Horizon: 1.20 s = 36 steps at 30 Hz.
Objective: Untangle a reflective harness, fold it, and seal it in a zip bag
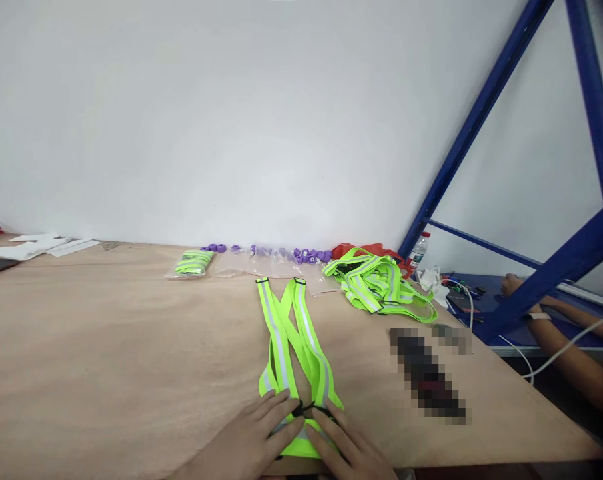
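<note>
A neon-yellow reflective vest made of straps with silver stripes lies on the wooden table, its shoulder straps stretched away from me and crossing partway. At its near end, by the table's front edge, my left hand rests on the waist strap with its fingers extended. My right hand lies on the other side of the same strap, fingers also spread flat. Black buckle parts show between the two hands; the fingers partly cover them. Neither hand wraps round the vest.
A heap of similar vests lies at the back right. Behind are a bagged folded vest, clear plastic bags and several purple rolls. A pixelated dark object lies right. Past the blue frame, another person's arm reaches over a blue table.
</note>
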### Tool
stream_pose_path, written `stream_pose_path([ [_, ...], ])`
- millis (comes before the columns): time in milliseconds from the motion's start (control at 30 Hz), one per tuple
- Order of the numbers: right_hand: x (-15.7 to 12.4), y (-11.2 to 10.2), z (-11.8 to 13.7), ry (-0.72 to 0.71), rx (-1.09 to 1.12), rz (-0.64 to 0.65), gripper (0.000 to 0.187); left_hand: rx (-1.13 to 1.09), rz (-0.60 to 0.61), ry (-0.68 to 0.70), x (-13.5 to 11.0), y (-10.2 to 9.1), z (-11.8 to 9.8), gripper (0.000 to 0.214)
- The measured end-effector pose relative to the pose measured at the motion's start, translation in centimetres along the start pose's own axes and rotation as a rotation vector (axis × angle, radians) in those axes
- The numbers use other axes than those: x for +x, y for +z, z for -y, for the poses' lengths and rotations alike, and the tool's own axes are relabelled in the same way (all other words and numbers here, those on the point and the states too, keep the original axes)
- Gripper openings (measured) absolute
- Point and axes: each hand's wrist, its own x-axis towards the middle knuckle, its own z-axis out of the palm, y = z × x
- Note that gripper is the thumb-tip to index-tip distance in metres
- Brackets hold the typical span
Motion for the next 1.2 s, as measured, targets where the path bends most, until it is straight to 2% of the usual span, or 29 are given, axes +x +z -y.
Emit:
stream_pose_path([
  [200, -0.6, 0.4, 0.0, 0.032, 0.037, 0.008, 0.051, 0.079, -0.025, 0.008, 0.0, 1.6, 0.4, 0.083],
  [367, -0.8, 0.0, 0.6, 0.115, 0.109, 0.032, 0.06, 0.153, -0.093, -0.102, -0.3, 2.8, -0.1, 0.094],
  [500, -0.1, -1.0, 1.1, 0.148, 0.195, 0.037, 0.056, 0.09, -0.096, -0.092, -0.6, 2.2, -0.7, 0.092],
  [700, 0.6, -2.3, 1.8, 0.164, 0.204, -0.025, 0.047, 0.157, -0.159, -0.022, -0.8, 1.5, -0.9, 0.059],
  [900, 0.9, -3.0, 1.8, 0.155, 0.198, -0.059, 0.044, 0.16, -0.199, -0.02, -0.7, 1.2, -1.6, 0.057],
  [1100, 1.8, -3.8, 1.0, 0.154, 0.315, 0.04, 0.044, -0.001, -0.186, -0.083, -0.1, -0.2, -2.2, 0.047],
  [1200, 2.6, -4.4, 0.1, 0.226, 0.469, 0.12, 0.039, -0.045, -0.158, -0.085, 0.5, -1.2, -1.9, 0.042],
])
